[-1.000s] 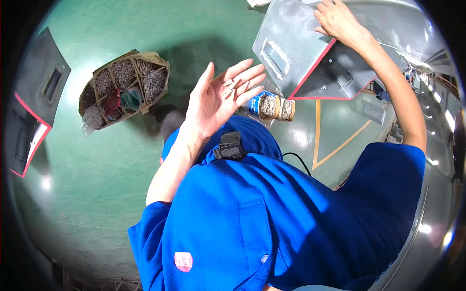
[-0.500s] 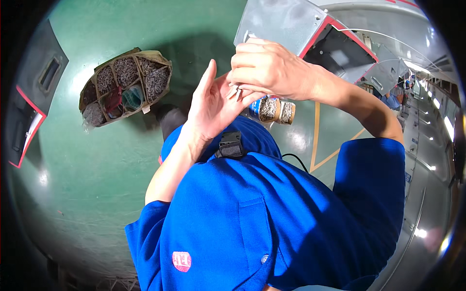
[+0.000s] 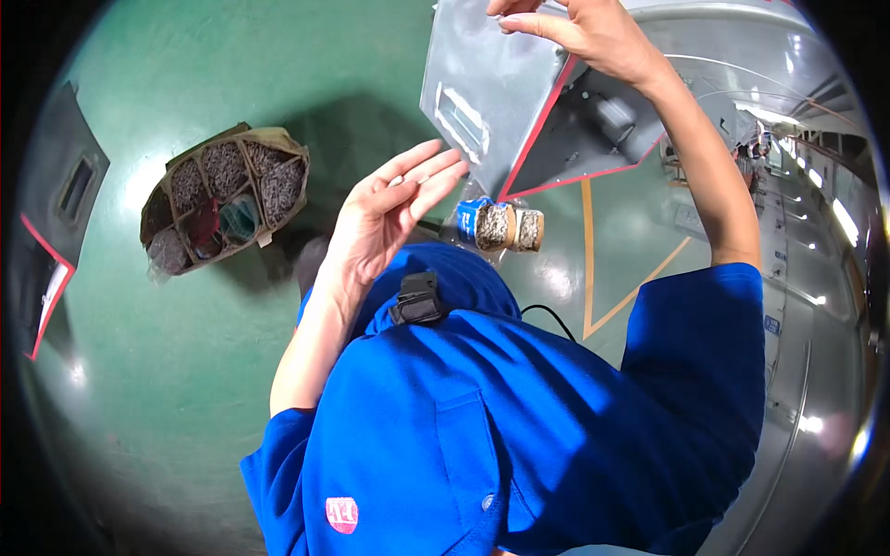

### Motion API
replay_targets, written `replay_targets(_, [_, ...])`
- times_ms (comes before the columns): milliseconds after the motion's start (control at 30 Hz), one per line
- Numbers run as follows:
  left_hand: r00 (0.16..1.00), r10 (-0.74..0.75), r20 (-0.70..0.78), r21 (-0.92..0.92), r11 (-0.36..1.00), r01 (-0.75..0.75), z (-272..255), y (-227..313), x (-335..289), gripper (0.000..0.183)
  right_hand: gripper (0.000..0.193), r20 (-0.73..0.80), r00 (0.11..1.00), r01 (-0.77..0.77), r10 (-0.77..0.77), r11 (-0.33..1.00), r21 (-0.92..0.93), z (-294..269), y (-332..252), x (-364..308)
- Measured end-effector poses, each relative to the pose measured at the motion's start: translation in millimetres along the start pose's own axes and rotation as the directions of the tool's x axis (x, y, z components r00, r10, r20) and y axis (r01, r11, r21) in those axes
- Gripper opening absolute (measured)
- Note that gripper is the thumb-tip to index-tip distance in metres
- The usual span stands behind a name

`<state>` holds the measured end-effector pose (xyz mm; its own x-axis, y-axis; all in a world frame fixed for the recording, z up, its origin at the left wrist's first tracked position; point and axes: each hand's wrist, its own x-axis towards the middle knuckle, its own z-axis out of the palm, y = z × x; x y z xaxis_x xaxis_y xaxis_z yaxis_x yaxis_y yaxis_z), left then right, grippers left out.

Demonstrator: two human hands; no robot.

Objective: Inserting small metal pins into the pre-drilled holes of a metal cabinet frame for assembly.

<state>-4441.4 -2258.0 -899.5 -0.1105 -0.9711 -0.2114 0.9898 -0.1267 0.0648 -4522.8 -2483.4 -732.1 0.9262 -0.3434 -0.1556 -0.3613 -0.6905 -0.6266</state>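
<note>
Left hand (image 3: 385, 208): held palm up near the centre of the frame. Thumb is folded across the palm side; the remaining fingers are extended toward the upper right and slightly spread. A small pale piece (image 3: 397, 182) is pressed under the thumb tip against the fingers.

Right hand (image 3: 579, 35): positioned at the top edge of the frame, in front of a grey metal panel (image 3: 496, 79). Thumb and forefinger are brought together, and a tiny pale bit (image 3: 503, 18) is pinched at their tips; its shape is too small to be told. Whether the panel is touched cannot be told.

The panel is edged in red along its lower right side, and a rectangular window (image 3: 461, 125) bordered by whitish smears is seen in it. Just below its lower corner, a blue packet (image 3: 470, 221) filled with small pale pieces is seen.

A divided carton (image 3: 276, 139) is set on the green floor (image 3: 185, 371) at left of centre, its compartments mostly filled with small grey pieces. A second red-edged panel (image 3: 88, 199) is noted at the far left.
</note>
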Motion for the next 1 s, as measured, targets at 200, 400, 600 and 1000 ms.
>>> replay_targets(200, [0.959, 0.282, 0.008, 0.775, 0.604, -0.185, 26.7, 61.2, 80.3, 0.044, 0.018, 0.138, 0.988, -0.017, 0.067, 0.943, -0.333, -18.5, 35.6, -12.9])
replay_targets(400, [0.907, 0.411, 0.089, 0.699, 0.623, -0.351, 42.8, 85.8, 69.5, 0.042, 0.015, 0.407, 0.913, 0.138, 0.019, 0.925, -0.354, -3.7, 79.9, -27.5])
replay_targets(600, [0.964, 0.184, -0.191, 0.388, 0.917, -0.098, -54.2, 31.2, 31.2, 0.036, 0.013, 0.654, 0.739, 0.261, 0.160, 0.827, -0.497, 12.8, 103.6, -11.0])
replay_targets(1000, [0.949, 0.201, -0.242, 0.288, 0.949, -0.128, -51.3, 27.2, -12.7, 0.039, 0.005, 0.696, 0.712, 0.504, -0.090, 0.756, -0.418, 42.2, 76.0, -26.9])
